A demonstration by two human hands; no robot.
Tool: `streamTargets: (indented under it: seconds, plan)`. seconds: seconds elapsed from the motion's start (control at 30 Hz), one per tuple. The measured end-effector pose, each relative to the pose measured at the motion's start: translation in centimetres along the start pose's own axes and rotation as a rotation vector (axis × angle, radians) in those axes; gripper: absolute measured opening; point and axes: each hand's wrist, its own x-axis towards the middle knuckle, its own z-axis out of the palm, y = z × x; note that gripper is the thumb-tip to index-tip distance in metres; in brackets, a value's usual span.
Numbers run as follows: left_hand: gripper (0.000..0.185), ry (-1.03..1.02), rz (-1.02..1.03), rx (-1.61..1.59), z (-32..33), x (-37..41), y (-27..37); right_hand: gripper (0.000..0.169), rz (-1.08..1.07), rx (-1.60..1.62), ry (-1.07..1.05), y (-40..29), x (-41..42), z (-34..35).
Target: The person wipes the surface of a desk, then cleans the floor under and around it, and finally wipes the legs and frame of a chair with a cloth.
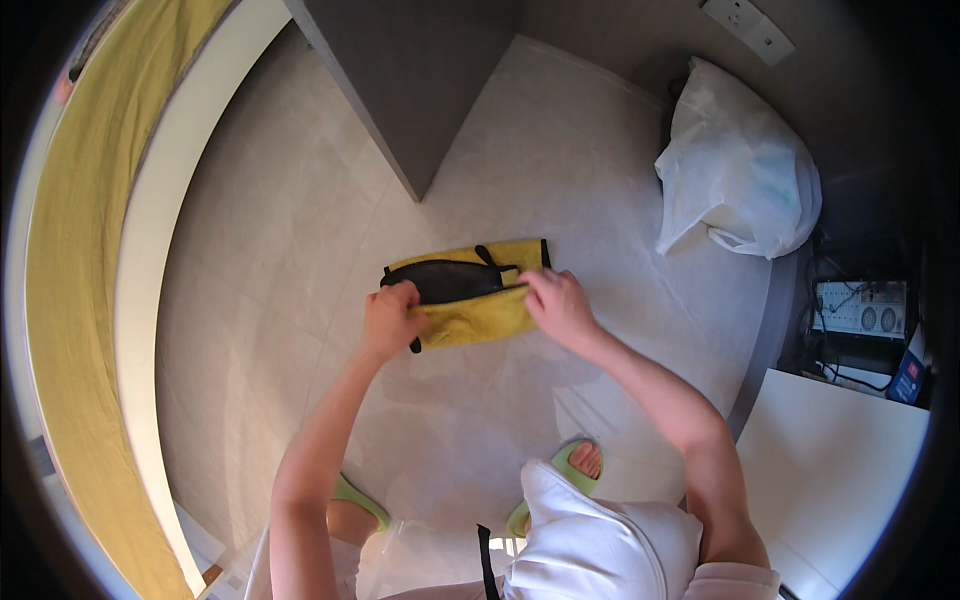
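Note:
A yellow fabric pouch with black trim [480, 319] lies on the tiled floor in front of me, its zippered top parted over a dark inside. My left hand [394, 319] grips the near edge of the opening at its left end. At the right end, my right hand [559, 304] has its fingers at the zipper edge and looks slightly blurred; its fingertips pinch the pouch there. Black tabs stick out at the pouch's ends and from its far side.
A grey panel [405, 90] juts in beyond the pouch. A stuffed white plastic bag [742, 165] rests by the wall at right. A white cabinet [832, 465] stands at lower right, and a bed with a yellow cover [82, 300] lines the left. Green slippers [574, 469] are on my feet.

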Motion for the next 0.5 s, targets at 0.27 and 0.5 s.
streamTargets:
  seconds: [0.27, 0.5]
  plan:
    - [0.060, 0.298, 0.096, 0.196, 0.2, 2.8, 0.2, 0.084, -0.157, -0.411, 0.166, 2.1, 4.4, 1.6]
    - [0.032, 0.202, 0.120, -0.232, -1.7, 2.9, -1.3, 0.034, -0.036, 0.000, -0.169, 2.3, 8.1, -1.5]
